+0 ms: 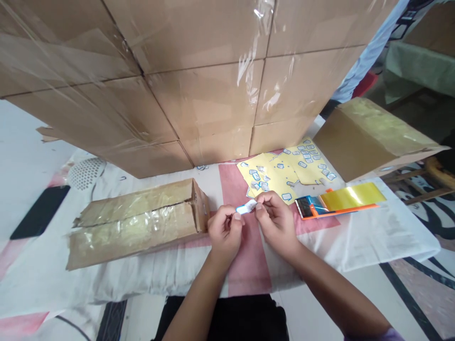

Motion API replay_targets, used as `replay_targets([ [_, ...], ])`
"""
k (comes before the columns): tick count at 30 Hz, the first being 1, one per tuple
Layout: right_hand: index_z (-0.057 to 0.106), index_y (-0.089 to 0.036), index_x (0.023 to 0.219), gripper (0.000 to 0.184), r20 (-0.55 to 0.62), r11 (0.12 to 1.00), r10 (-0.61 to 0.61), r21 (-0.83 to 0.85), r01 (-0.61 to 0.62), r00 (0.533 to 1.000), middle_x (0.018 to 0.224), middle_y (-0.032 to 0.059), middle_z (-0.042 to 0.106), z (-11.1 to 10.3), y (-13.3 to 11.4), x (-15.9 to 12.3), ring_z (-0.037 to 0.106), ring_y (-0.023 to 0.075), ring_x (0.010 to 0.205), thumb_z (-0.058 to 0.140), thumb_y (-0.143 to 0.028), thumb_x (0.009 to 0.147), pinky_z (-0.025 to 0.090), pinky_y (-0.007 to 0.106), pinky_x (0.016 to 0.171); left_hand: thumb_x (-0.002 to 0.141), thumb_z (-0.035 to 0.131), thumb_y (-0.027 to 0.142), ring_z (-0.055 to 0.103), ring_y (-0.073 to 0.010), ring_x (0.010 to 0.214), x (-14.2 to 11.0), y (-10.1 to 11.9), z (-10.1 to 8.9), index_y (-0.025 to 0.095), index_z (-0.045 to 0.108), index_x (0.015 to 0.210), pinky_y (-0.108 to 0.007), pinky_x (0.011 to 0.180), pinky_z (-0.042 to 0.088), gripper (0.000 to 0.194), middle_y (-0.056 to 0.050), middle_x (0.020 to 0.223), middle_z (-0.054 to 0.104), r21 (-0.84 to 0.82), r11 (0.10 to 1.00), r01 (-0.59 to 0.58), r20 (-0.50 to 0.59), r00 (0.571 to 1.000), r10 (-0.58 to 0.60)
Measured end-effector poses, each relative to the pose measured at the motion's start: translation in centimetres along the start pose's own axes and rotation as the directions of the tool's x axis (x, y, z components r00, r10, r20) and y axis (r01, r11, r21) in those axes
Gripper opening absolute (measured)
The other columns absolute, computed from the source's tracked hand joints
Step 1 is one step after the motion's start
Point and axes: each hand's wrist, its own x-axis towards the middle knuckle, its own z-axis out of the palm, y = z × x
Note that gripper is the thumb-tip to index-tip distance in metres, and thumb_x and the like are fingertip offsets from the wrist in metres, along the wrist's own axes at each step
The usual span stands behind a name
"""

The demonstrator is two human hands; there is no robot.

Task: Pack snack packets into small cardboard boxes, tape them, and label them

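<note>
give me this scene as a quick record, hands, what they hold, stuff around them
left hand: fingertips pinching one end of a small blue-and-white piece; hand
right hand: thumb and fingers at the piece's other end
beyond the hands: yellow sheets scattered with small blue-edged pieces
beside right hand: orange tool with a yellow strip
beside left hand: taped carton
far left: black phone-like slab
back: stacked cartons
unclear: any print on the held piece
</note>
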Motion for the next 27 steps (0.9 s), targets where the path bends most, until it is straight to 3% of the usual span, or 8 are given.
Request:
replay_targets([
  [14,0.053,-0.023,0.091,0.009,-0.031,1.000,-0.023,-0.003,0.023,0.999,0.076,-0.0032,0.056,0.26,0.32,0.06,0.053,0.0104,0.062,0.054,-0.022,0.099,0.044,0.021,0.057,0.098,0.055,0.030,0.051,-0.0091,0.050,0.12,0.13,0.11,0.021,0.055,0.074,-0.021,0.053,0.040,0.025,0.006,0.058,0.056,0.011,0.999,0.048,-0.018,0.999,-0.048],
  [22,0.054,-0.024,0.091,0.010,-0.042,1.000,-0.003,-0.004,0.003,0.999,0.078,-0.0020,0.059,0.10,0.48,0.21,0.058,0.0133,0.067,0.056,-0.030,0.099,0.048,0.024,0.062,0.097,0.056,0.033,0.050,-0.0094,0.050,-0.02,-0.27,0.23,0.021,0.054,0.074,-0.021,0.053,0.040,0.027,0.005,0.057,0.055,-0.028,0.996,0.082,-0.027,0.996,-0.082],
  [27,0.052,-0.024,0.088,0.016,-0.121,0.999,0.029,-0.026,-0.033,0.992,0.074,-0.0024,0.057,-0.37,0.32,0.64,0.055,0.0131,0.062,0.058,-0.036,0.097,0.043,0.025,0.057,0.098,0.055,0.033,0.052,-0.0097,0.053,0.06,-0.30,0.30,0.021,0.055,0.076,-0.021,0.054,0.042,0.025,0.005,0.060,0.056,-0.108,0.989,0.100,-0.055,0.993,-0.106],
])
